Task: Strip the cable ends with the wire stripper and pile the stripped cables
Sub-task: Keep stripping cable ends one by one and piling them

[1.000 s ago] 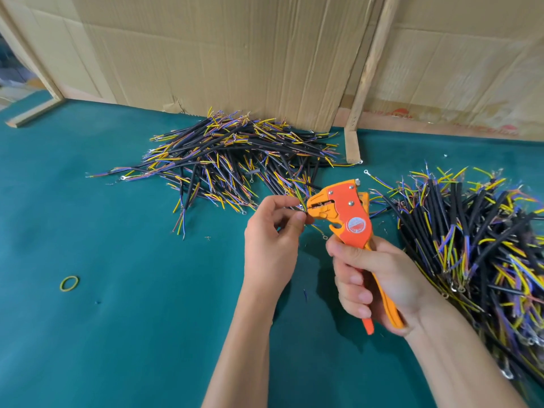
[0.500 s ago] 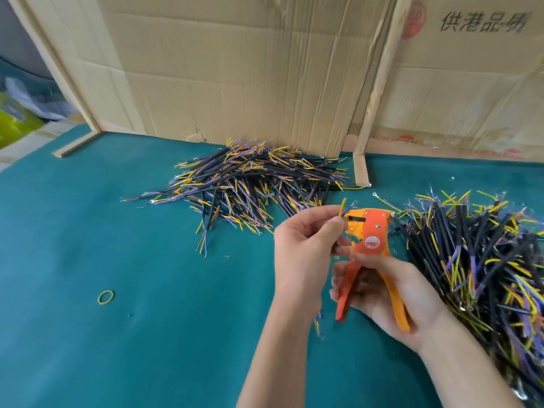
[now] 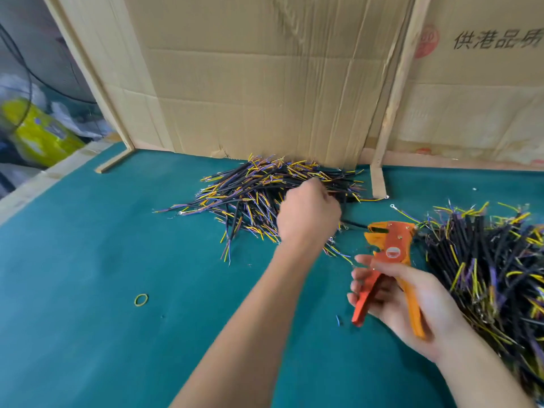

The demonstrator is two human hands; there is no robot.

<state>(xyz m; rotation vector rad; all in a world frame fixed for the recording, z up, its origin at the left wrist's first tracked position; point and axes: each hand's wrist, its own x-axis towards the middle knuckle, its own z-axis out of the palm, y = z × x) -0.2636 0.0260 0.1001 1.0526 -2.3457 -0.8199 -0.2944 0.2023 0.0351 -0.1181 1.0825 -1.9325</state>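
Left hand (image 3: 309, 214) reaches over far cable pile (image 3: 265, 192), fingers curled, contents hidden. Right hand (image 3: 403, 301) loosely grips orange wire stripper (image 3: 388, 254), handles spread. Second cable pile (image 3: 485, 260) just right of right hand, cables pointing away.

The matt teal cloth table cover (image 3: 88, 290) looks soft and faintly napped, backed by creased, rough brown corrugated cardboard sheets (image 3: 265, 83) and pale bare-wood strips (image 3: 394, 92). The orange wire stripper (image 3: 388, 254) has smooth, slightly glossy plastic handles. The black rubbery-sheathed cables in the far pile (image 3: 265, 189) end in thin plastic-coated yellow and purple strands.
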